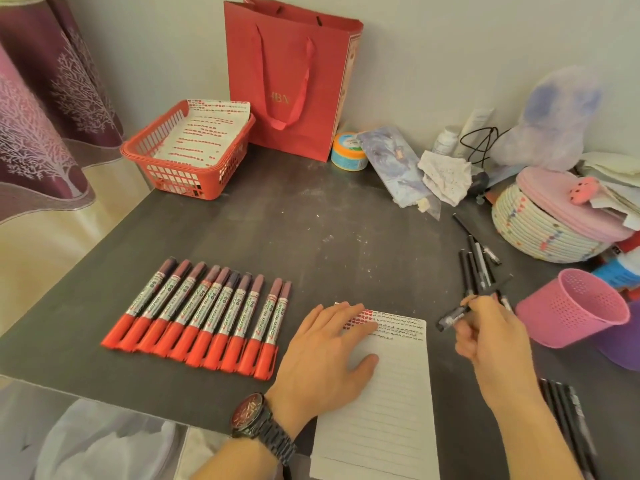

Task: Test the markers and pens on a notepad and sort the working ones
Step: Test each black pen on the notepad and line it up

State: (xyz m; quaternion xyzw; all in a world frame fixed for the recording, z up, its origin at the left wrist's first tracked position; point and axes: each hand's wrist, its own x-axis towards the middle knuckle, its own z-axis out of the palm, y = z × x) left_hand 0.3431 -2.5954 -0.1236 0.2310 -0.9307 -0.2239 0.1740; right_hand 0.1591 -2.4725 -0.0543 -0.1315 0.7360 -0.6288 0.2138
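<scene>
A lined notepad sheet lies at the table's near edge, with red and black test scribbles along its top. My left hand rests flat on its upper left part, fingers straight. My right hand hovers just right of the sheet and grips a black pen that points left over the sheet's top right corner. Several red-capped markers lie side by side in a row to the left of the sheet. Several black pens lie loose beyond my right hand.
A pink perforated cup lies tipped at the right, a purple one behind it. More black pens sit at the near right edge. A red basket with scribbled paper, a red bag and a woven basket stand at the back.
</scene>
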